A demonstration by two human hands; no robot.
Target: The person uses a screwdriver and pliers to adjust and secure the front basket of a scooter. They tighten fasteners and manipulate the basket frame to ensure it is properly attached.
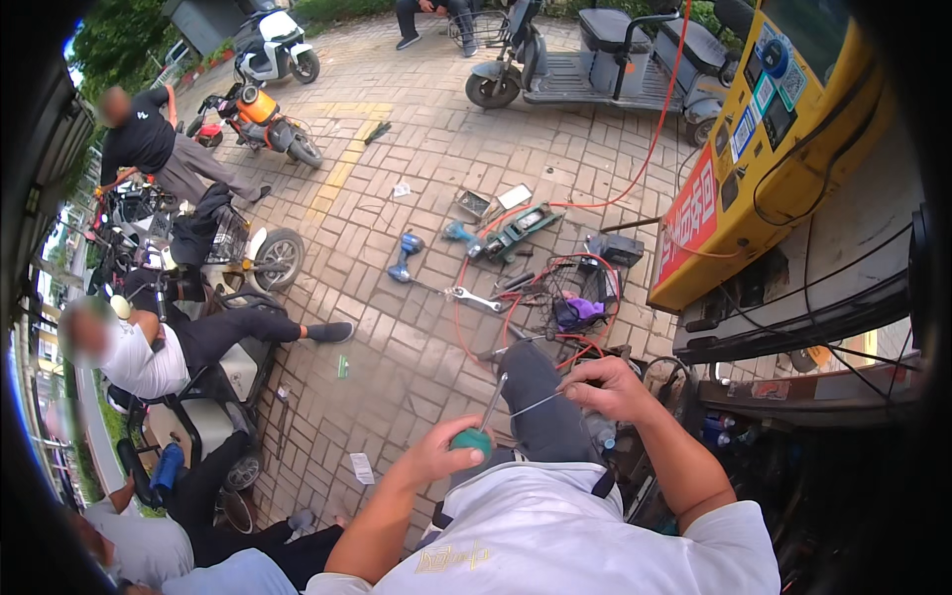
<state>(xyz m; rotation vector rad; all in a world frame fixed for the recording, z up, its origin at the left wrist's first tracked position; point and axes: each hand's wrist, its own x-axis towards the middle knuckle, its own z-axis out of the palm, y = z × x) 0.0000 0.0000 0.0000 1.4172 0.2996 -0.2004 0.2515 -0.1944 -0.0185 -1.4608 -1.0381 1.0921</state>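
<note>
Matt green plastic screwdriver handle, thin shiny metal wire, rough brick paving.

paving: brick pavement with a yellow painted line
tools on the ground: blue cordless drill, a second teal drill, green floor jack, wrench, small open metal box
hose: orange hose looping over the bricks
basket: wire basket with a purple cloth inside
right side: yellow machine with a red panel
vehicles: white scooter, orange scooter, grey three-wheeler
people: a person in a black shirt bending, a person in a white shirt seated on a scooter
</note>
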